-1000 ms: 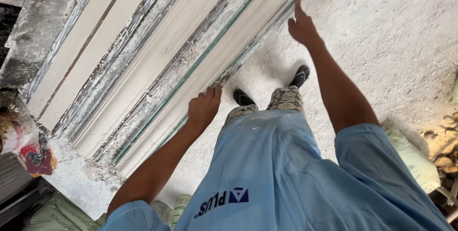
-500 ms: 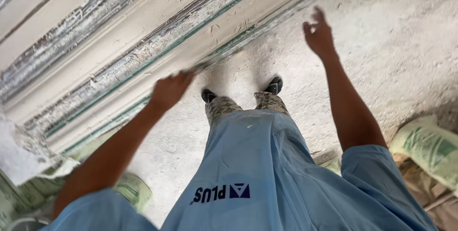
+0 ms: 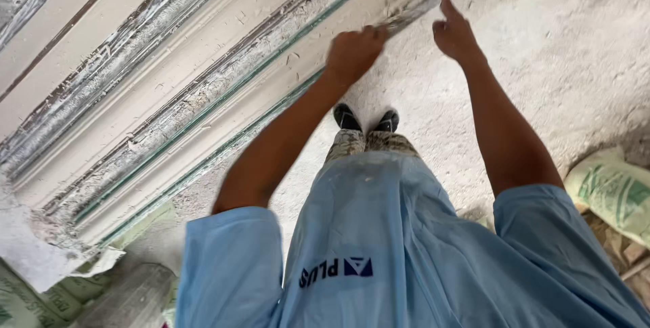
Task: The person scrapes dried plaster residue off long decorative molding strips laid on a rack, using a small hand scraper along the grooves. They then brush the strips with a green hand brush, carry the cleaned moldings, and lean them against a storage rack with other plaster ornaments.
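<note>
A long white plaster moulding (image 3: 203, 91) with ridges and a green edge strip lies diagonally across the dusty floor. My left hand (image 3: 355, 50) is at its lower edge, fingers curled in; motion blur hides whether it grips the edge. My right hand (image 3: 455, 30) hovers just right of it near the same edge, index finger stretched out, other fingers loosely bent, holding nothing. My two dark shoes (image 3: 365, 121) stand on the floor right below the hands.
Pale dusty concrete floor (image 3: 562, 50) spreads to the right. A green-and-white sack (image 3: 609, 192) lies at the right edge. More sacks (image 3: 61, 294) are piled at the bottom left beside the moulding's broken end (image 3: 40, 233).
My left hand has slid right along the moulding's edge, close to my right hand. My right hand has come down from the upper end, and the view has shifted left.
</note>
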`<control>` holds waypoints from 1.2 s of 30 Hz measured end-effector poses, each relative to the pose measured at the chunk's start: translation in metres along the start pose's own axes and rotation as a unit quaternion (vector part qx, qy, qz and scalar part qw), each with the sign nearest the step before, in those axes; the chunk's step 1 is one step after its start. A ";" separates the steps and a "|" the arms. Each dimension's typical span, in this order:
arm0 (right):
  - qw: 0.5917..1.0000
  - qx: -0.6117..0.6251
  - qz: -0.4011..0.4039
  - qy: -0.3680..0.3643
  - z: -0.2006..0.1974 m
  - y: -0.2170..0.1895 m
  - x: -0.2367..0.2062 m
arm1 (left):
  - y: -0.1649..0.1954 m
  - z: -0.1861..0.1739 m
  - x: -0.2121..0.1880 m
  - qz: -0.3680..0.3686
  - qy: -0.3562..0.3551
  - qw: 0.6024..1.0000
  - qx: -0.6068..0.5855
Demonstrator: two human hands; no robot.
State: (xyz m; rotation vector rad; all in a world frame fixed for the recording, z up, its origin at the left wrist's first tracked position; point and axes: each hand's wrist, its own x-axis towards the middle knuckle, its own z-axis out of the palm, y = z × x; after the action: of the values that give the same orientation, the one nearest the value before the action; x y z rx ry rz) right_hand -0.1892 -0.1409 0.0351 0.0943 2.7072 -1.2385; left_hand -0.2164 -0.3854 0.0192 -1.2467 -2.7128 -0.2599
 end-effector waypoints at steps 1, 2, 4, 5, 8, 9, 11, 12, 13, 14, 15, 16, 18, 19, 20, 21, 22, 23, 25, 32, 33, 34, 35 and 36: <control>1.000 0.004 0.002 0.012 -0.001 -0.003 0.000 | -0.007 -0.016 -0.029 0.002 0.029 0.999 0.037; 1.000 0.002 -0.003 0.029 -0.003 -0.006 0.002 | -0.013 -0.037 -0.063 0.005 0.060 0.997 0.042; 0.999 0.001 0.035 0.026 -0.003 -0.012 0.006 | -0.027 -0.081 -0.130 -0.023 -0.105 0.993 0.052; 0.997 -0.003 0.075 0.005 -0.003 -0.014 0.007 | -0.030 -0.097 -0.152 -0.020 -0.142 0.987 0.073; 0.998 -0.030 0.057 0.003 -0.008 -0.015 0.012 | -0.023 -0.106 -0.135 0.000 -0.102 0.993 0.052; 0.999 -0.043 0.033 0.004 -0.008 -0.014 0.011 | -0.013 -0.098 -0.108 0.005 -0.070 0.997 0.024; 0.993 0.105 0.043 0.012 -0.010 -0.010 0.009 | 0.018 -0.059 -0.022 0.023 -0.023 0.999 -0.010; 0.983 0.179 0.046 0.017 -0.009 -0.008 0.007 | 0.036 -0.040 0.022 0.025 -0.017 0.999 -0.014; 0.975 0.220 0.015 0.034 -0.007 -0.007 0.004 | 0.053 -0.023 0.063 0.016 -0.019 1.000 -0.003; 0.965 0.258 -0.017 0.051 -0.005 -0.005 0.000 | 0.060 -0.013 0.084 0.003 -0.010 1.000 0.010; 0.952 0.296 -0.046 0.066 -0.004 -0.006 -0.004 | 0.064 -0.016 0.101 -0.009 0.015 1.000 0.009; 0.964 0.241 -0.039 0.106 -0.003 -0.007 -0.009 | 0.059 -0.018 0.104 -0.012 0.048 0.999 0.005; 0.974 0.131 -0.036 0.184 -0.003 -0.001 -0.015 | 0.039 -0.017 0.079 -0.008 0.007 1.000 -0.010; 0.972 0.153 -0.026 0.176 -0.007 0.001 -0.016 | 0.021 -0.028 0.058 -0.003 -0.072 0.997 -0.026; 0.970 0.176 -0.010 0.167 -0.012 0.005 -0.020 | 0.009 -0.041 0.024 0.024 -0.042 0.999 0.005; 0.967 0.199 0.007 0.156 -0.020 0.009 -0.024 | -0.006 -0.055 -0.008 0.031 -0.047 0.998 0.024; 0.973 0.173 0.047 0.142 -0.029 0.014 -0.026 | -0.016 -0.069 -0.043 0.024 -0.117 0.992 0.040; 0.977 0.146 0.082 0.130 -0.042 0.021 -0.027 | -0.024 -0.082 -0.076 0.030 -0.100 0.993 0.050; 0.978 0.098 0.145 0.110 -0.064 0.038 -0.032 | -0.032 -0.102 -0.124 0.023 -0.098 0.993 0.069; 0.986 0.036 0.073 0.145 -0.146 0.120 0.012 | 0.026 -0.064 0.027 0.012 -0.115 0.992 0.045; 0.987 0.005 0.060 0.150 -0.160 0.131 0.028 | 0.041 -0.044 0.078 0.030 0.010 0.999 0.021; 0.988 0.011 0.058 0.143 -0.177 0.142 0.043 | 0.054 -0.022 0.131 -0.010 -0.119 0.993 0.010; 0.989 0.015 0.055 0.134 -0.192 0.152 0.060 | 0.066 -0.001 0.172 0.005 -0.117 0.992 0.038; 0.991 0.021 0.051 0.123 -0.209 0.159 0.078 | 0.072 0.018 0.203 0.019 -0.117 0.991 0.066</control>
State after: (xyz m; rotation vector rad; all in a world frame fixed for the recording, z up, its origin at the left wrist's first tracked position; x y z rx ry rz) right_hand -0.2714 0.1201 0.0373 0.4121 2.8380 -1.3338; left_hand -0.2932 -0.1858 0.0498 -1.3667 -2.8381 0.0757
